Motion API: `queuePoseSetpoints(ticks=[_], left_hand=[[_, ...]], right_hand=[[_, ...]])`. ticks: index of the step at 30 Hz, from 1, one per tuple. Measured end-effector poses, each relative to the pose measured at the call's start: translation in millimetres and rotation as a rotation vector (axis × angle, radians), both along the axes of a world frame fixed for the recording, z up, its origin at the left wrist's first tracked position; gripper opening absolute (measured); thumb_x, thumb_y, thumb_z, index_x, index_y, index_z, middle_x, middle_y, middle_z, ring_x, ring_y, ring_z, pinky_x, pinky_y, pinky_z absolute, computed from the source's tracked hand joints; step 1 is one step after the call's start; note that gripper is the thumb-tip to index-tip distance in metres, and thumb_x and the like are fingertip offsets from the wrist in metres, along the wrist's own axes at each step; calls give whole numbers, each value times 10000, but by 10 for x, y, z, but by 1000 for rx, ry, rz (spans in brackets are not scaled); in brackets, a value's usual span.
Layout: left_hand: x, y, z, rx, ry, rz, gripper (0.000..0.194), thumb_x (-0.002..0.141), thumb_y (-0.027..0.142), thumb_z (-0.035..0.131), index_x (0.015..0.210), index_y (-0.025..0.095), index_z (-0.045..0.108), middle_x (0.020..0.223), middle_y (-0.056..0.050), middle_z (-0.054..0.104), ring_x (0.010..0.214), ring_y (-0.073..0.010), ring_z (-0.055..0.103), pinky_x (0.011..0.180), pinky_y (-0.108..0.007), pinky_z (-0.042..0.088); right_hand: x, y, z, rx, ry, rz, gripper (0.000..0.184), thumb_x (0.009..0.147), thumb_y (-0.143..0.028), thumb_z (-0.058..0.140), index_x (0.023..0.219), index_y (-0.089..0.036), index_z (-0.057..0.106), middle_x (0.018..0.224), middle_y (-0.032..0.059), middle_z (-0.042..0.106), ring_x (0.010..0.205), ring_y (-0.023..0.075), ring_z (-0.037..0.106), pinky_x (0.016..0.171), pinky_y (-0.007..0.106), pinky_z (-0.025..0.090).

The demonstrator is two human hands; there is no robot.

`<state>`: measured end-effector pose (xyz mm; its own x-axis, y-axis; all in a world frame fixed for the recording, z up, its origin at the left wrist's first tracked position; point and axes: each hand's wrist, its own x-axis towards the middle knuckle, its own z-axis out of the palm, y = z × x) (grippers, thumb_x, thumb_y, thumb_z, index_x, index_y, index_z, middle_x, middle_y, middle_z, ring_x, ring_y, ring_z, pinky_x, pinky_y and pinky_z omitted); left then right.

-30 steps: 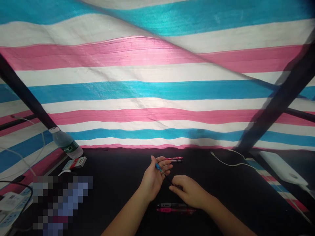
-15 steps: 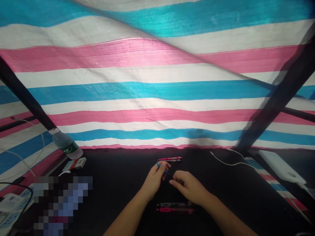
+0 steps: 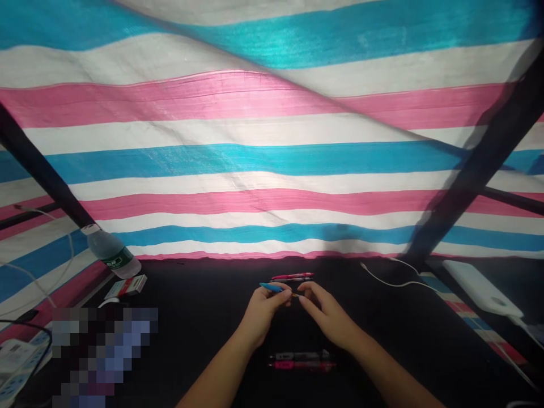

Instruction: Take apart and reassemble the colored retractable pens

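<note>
A blue pen (image 3: 270, 287) points up to the left, gripped between the thumb and fingers of my left hand (image 3: 264, 310), which is closed on it. From that grip a thin, light-coloured end of the pen sticks out toward my right hand (image 3: 323, 309). Its thumb and curled forefinger come together at this end; what they pinch is too small and dark to make out. Just beyond my hands lies a red pen (image 3: 293, 276) with a darker pen close beside it. Nearer to me, a black pen (image 3: 297, 356) and a pink pen (image 3: 300, 365) lie side by side.
On the left of the black table (image 3: 199, 340) are a water bottle (image 3: 111, 249), a small box (image 3: 132, 285) and a blurred-out object (image 3: 114, 351). A white cable (image 3: 391, 283) and a white power bank (image 3: 482, 288) lie right. Striped sheeting (image 3: 272, 198) rises behind.
My left palm, open upward with the blue pen across it, has turned over and closed on the pen. The pen now lies flatter. My right fingers moved slightly up, off the dark section they held.
</note>
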<state>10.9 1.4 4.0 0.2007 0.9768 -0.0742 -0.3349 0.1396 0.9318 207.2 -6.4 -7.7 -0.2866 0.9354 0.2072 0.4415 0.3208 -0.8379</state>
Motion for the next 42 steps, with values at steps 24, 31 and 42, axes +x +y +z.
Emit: queuePoseSetpoints(ticks=[24,31,42], left_hand=[[9,1,-35,128,131,-28,231,764,341,860,877,149,797,768,-33,699,753,-172,595,775,-285,453],[36,-19,-65,131,170,-43,218,771,326,850,893,154,795,759,-32,698,755,-179,600,752,-284,444],[42,-44,-51,160,208,-45,185,751,295,856,868,164,798,810,-36,717,794,-191,614,756,-281,444]], right_hand=[[5,-13,-172,29,-145,-5,279,1055,-331,447,1300,-241,547,1209,102,655,1064,262,658,956,412,514],[24,4,-231,10,-154,-22,333,1039,-320,466,1356,-229,509,1181,103,661,1063,265,660,946,421,522],[6,-9,-202,18,-114,-13,339,993,-237,523,1332,-224,516,1120,90,656,1018,257,650,914,410,522]])
